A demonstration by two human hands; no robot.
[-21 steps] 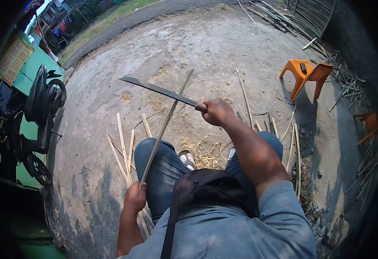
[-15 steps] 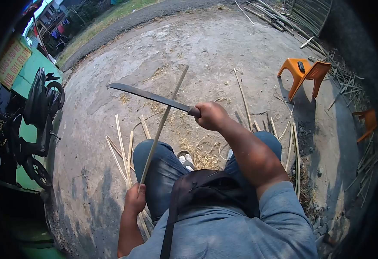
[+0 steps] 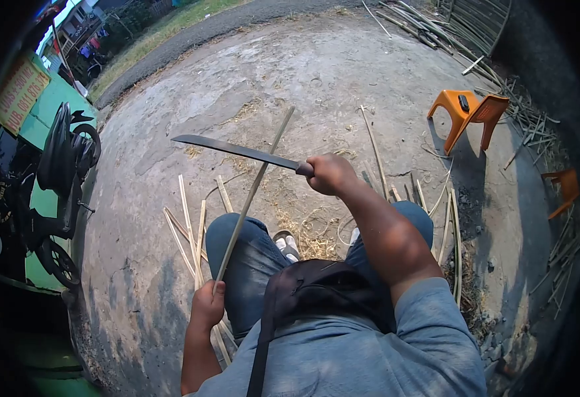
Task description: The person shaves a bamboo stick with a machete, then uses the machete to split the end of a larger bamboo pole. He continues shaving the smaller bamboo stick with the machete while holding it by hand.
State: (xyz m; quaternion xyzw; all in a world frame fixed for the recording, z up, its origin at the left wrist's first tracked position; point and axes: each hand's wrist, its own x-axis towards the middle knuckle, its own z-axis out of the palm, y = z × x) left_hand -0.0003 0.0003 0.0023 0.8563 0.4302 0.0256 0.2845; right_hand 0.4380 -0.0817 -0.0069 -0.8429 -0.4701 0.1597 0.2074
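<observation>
My left hand (image 3: 208, 304) is closed around the lower end of a long, thin bamboo strip (image 3: 251, 196) that slants up and away over my left knee. In my right hand (image 3: 330, 175) is the short handle of a machete (image 3: 237, 149), its dark blade pointing left. The blade crosses the strip near its upper part, overlapping it in this view. More split strips (image 3: 185, 225) lean beside my left leg, and others (image 3: 455, 245) lie by my right leg. Pale shavings (image 3: 316, 246) cover the ground between my feet.
An orange plastic chair (image 3: 459, 122) with a small black object (image 3: 463, 102) on it stands at the right. Piles of bamboo (image 3: 429, 30) lie along the far right edge. A motorbike (image 3: 61, 178) is parked at the left by a green wall. Concrete ground (image 3: 316, 73) stretches ahead.
My right hand and the machete have shifted slightly right, with the blade a little lower and flatter. The strip's upper end has moved slightly right. My left hand keeps its grip.
</observation>
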